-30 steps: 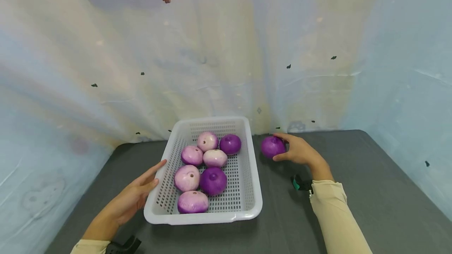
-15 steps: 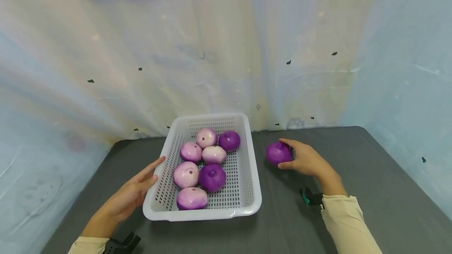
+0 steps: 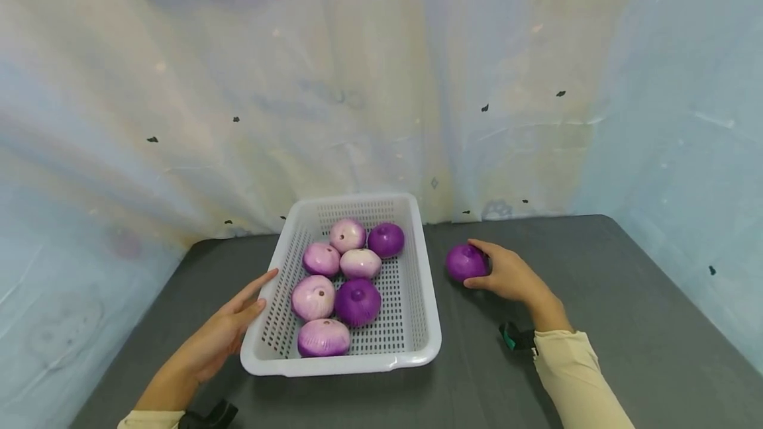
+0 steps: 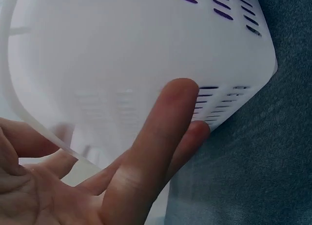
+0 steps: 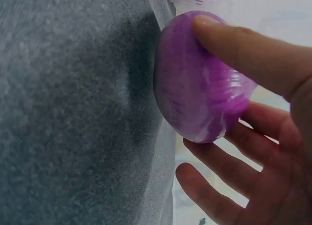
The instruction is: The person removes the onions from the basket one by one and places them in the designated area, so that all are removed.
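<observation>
My right hand [image 3: 509, 275] grips a glossy purple onion [image 3: 467, 263] at the right of the basket. In the right wrist view the thumb lies across the onion [image 5: 195, 78] and fingers bear on its other side. The onion is close to the dark cloth; whether it touches is unclear. My left hand [image 3: 217, 339] rests against the left side of the white perforated basket [image 3: 422, 283], fingers fairly straight at the rim. The left wrist view shows fingertips against the basket's outer wall [image 4: 112, 44]. Inside the basket lie several onions, including pale pink-purple ones [image 3: 313, 297] and dark purple ones [image 3: 358, 303].
A dark grey cloth [image 3: 596, 296] covers the table under the basket. Behind and at both sides hangs a pale patterned curtain [image 3: 369, 85]. The basket's right part shows bare slotted floor [image 3: 396, 330]. Black straps [image 3: 208, 416] sit at the wrists.
My right hand, holding the purple onion, has shifted a little toward me and to the right, then slightly back left. The left hand stays at the basket, and the view has tilted slightly.
</observation>
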Action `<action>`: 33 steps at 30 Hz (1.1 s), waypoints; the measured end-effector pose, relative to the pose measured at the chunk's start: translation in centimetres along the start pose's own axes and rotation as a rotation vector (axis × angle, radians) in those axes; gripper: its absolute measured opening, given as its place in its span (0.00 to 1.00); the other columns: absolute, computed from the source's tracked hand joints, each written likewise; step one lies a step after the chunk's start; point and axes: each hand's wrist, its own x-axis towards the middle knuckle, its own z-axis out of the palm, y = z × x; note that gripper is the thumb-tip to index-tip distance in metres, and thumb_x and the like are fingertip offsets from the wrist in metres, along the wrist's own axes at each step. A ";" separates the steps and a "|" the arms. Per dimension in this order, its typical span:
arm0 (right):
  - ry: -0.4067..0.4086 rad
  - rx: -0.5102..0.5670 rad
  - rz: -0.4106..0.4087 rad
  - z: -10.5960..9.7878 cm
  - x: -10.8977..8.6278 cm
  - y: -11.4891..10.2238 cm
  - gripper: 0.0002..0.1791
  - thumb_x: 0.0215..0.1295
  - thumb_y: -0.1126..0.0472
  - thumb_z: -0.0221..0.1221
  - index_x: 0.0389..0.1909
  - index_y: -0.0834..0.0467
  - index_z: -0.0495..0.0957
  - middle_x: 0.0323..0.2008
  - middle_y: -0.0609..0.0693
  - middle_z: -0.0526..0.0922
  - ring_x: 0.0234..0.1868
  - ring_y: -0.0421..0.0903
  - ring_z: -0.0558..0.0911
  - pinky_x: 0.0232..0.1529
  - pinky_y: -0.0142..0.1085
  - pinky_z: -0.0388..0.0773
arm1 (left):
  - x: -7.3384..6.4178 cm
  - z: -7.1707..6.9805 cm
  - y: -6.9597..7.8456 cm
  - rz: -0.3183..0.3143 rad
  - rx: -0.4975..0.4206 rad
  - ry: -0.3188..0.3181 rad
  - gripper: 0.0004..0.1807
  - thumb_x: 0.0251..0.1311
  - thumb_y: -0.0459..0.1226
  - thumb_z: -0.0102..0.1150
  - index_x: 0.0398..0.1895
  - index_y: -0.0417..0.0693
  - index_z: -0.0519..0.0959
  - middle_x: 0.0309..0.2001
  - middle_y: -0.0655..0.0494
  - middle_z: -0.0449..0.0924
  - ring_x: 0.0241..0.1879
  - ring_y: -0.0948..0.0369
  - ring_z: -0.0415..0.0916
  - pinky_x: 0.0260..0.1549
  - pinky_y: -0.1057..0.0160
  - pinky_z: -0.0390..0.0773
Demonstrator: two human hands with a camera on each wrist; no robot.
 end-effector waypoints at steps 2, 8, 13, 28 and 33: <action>-0.001 -0.004 0.001 0.1 0.0 0.1 0.47 0.56 0.50 0.72 0.72 0.64 0.62 0.68 0.67 0.69 0.66 0.66 0.71 0.62 0.60 0.70 | -0.1 0.3 0.1 -0.016 0.006 0.025 0.33 0.77 0.53 0.38 0.79 0.75 0.40 0.80 0.43 0.38 0.67 0.48 0.69 0.50 0.48 0.80; 0.005 -0.002 0.004 0.2 0.0 0.5 0.47 0.56 0.50 0.72 0.72 0.65 0.62 0.68 0.68 0.69 0.66 0.67 0.71 0.62 0.61 0.69 | -0.9 1.3 0.0 -0.072 -0.071 0.033 0.31 0.78 0.56 0.31 0.77 0.82 0.34 0.80 0.42 0.32 0.67 0.43 0.66 0.44 0.46 0.81; 0.022 0.000 0.001 0.0 0.3 0.6 0.47 0.57 0.49 0.71 0.72 0.64 0.62 0.68 0.67 0.70 0.65 0.67 0.72 0.61 0.61 0.70 | -1.2 2.2 0.0 -0.084 -0.154 0.106 0.29 0.79 0.55 0.30 0.77 0.84 0.36 0.81 0.47 0.34 0.70 0.42 0.59 0.46 0.47 0.79; 0.017 -0.010 0.006 0.2 0.5 0.6 0.47 0.57 0.49 0.71 0.72 0.65 0.61 0.68 0.68 0.69 0.66 0.67 0.71 0.63 0.62 0.69 | -1.0 2.4 0.2 -0.053 -0.180 0.091 0.30 0.80 0.51 0.31 0.78 0.80 0.36 0.81 0.46 0.36 0.70 0.44 0.61 0.48 0.47 0.79; -0.002 -0.009 0.016 0.2 0.5 0.5 0.48 0.57 0.49 0.71 0.73 0.65 0.61 0.69 0.68 0.68 0.67 0.67 0.70 0.64 0.62 0.67 | -0.9 2.5 0.0 -0.053 -0.180 0.099 0.30 0.80 0.51 0.31 0.78 0.79 0.37 0.81 0.45 0.35 0.71 0.41 0.60 0.47 0.46 0.79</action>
